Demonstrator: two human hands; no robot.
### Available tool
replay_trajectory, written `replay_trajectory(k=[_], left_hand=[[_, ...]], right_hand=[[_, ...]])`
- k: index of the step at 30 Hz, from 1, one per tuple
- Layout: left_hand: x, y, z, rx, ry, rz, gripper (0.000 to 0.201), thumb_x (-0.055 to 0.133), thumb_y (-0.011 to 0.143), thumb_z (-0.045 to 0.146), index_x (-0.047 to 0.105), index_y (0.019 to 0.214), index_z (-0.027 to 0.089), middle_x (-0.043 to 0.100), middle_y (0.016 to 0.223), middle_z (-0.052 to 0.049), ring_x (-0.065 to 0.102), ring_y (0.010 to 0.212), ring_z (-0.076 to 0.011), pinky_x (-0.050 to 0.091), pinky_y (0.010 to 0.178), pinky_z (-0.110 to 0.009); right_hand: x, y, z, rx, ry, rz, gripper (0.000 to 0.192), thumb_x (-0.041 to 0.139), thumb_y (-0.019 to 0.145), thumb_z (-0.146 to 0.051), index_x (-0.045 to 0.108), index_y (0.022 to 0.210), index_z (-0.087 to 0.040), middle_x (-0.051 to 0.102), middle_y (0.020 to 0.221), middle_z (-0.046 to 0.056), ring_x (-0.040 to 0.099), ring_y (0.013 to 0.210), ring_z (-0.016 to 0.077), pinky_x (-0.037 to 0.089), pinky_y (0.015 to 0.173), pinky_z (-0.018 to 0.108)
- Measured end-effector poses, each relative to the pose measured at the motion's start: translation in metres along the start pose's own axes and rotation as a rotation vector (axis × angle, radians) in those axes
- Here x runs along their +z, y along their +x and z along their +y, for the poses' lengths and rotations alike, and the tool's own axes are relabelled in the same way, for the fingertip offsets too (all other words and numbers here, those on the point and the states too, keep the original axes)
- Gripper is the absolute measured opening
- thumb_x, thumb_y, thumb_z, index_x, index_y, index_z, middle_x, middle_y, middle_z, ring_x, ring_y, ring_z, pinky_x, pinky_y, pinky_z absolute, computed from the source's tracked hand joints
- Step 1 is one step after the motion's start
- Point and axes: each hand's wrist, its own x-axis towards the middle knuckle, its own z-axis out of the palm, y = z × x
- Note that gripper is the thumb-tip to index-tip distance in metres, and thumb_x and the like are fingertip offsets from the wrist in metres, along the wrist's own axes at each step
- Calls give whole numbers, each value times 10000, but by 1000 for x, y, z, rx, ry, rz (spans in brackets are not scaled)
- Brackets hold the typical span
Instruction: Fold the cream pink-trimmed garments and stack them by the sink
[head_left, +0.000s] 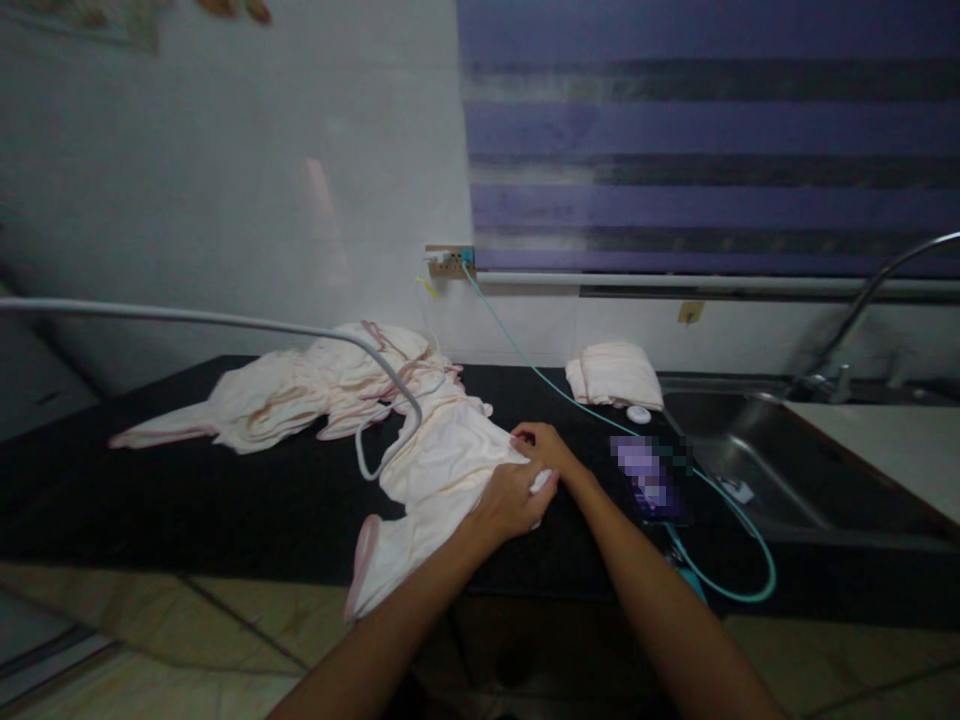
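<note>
Left hand: the left hand (511,500) lies curled over the right edge of a pale cream cloth with pink trim (435,470), fingers closed on a fold of it, seemingly pinning the fabric so it does not slide on the smooth top.
Right hand: the right hand (541,442) sits just behind the left, touching it, fingertips pinched on the same edge of the cloth; both hands meet at one spot, as one would to line up a hem.
Held cloth: it is spread on the black stone counter (225,500), its lower end drooping over the front edge, which is likely why a hand weighs it down.
Unsorted heap: a loose pile of similar cream cloths (300,395) lies further back on the left, touching the held piece.
Folded stack: a neat bundle of folded cream cloths (615,375) rests near the wall, well apart from the heap, beside the steel sink (750,450).
Phone: a dark phone with a lit screen (651,480) lies just right of the hands, tethered by a teal cable (525,360) to a wall socket (448,262).
Grey tube: a bent grey tube (225,322) arches across the heap from the left.
</note>
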Motion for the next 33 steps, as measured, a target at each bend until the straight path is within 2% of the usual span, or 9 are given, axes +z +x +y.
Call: replay_trajectory(k=[3, 8, 14, 16, 19, 21, 23, 29, 33], left_hand=[[-2, 5, -5, -66, -56, 64, 393, 495, 1012, 403, 577, 1260, 108, 739, 958, -132, 705, 852, -260, 508, 736, -347], [-19, 16, -17, -25, -87, 252, 192, 519, 995, 345, 618, 932, 193, 681, 995, -102, 628, 1012, -242, 493, 942, -376], [-45, 15, -41, -210, 59, 502, 195, 497, 993, 296, 651, 1049, 190, 674, 1160, -115, 583, 1177, -270, 424, 1073, -422], [-46, 12, -52, -327, 146, 471, 255, 497, 992, 311, 641, 1156, 180, 653, 1264, -132, 555, 1256, -290, 406, 1102, -435], [-41, 7, -66, -471, 217, 245, 356, 499, 1000, 369, 625, 1241, 140, 658, 1291, -165, 582, 1240, -306, 437, 1064, -427], [-37, 3, -68, -465, 230, 104, 376, 496, 1006, 390, 646, 1220, 120, 687, 1240, -173, 623, 1171, -303, 459, 1023, -414], [-35, 0, -64, -410, 256, 40, 385, 475, 1018, 393, 664, 1198, 111, 701, 1210, -174, 638, 1132, -303, 462, 1012, -416], [-33, -12, -50, -334, 329, 28, 425, 415, 1041, 404, 666, 1197, 99, 714, 1183, -177, 646, 1114, -311, 477, 1002, -426], [-28, -23, -49, -236, 303, 91, 359, 457, 1015, 370, 704, 1104, 126, 747, 1070, -165, 681, 1028, -287, 499, 948, -393]], right_hand=[[-1, 4, 1, 22, 80, 117, 144, 674, 764, -325, 735, 754, -195, 694, 733, 6, 574, 711, 167, 436, 709, 277], [-2, 13, 4, 121, 256, 399, 372, 543, 848, -541, 657, 792, -191, 649, 720, 18, 565, 705, 176, 461, 663, 278], [-2, 17, 11, 240, 403, 625, 425, 500, 839, -629, 563, 751, -217, 576, 664, -2, 535, 677, 173, 475, 630, 299], [-6, 16, 11, 266, 405, 680, 399, 545, 816, -612, 558, 737, -222, 561, 656, -9, 522, 703, 176, 468, 638, 302], [-11, 16, 9, 295, 387, 732, 373, 590, 792, -588, 558, 719, -224, 530, 639, -19, 498, 745, 179, 448, 659, 302], [-13, 16, 7, 302, 373, 736, 374, 599, 780, -590, 541, 697, -229, 499, 624, -28, 478, 744, 176, 432, 663, 301], [-14, 16, 5, 293, 362, 718, 386, 598, 771, -600, 504, 671, -239, 466, 610, -38, 455, 723, 167, 418, 656, 298], [-12, 13, 0, 204, 293, 592, 419, 575, 798, -604, 411, 633, -256, 403, 593, -50, 416, 663, 148, 378, 606, 277], [-7, 11, -3, 123, 214, 481, 356, 592, 828, -558, 533, 720, -224, 535, 704, -17, 508, 733, 161, 435, 688, 270]])
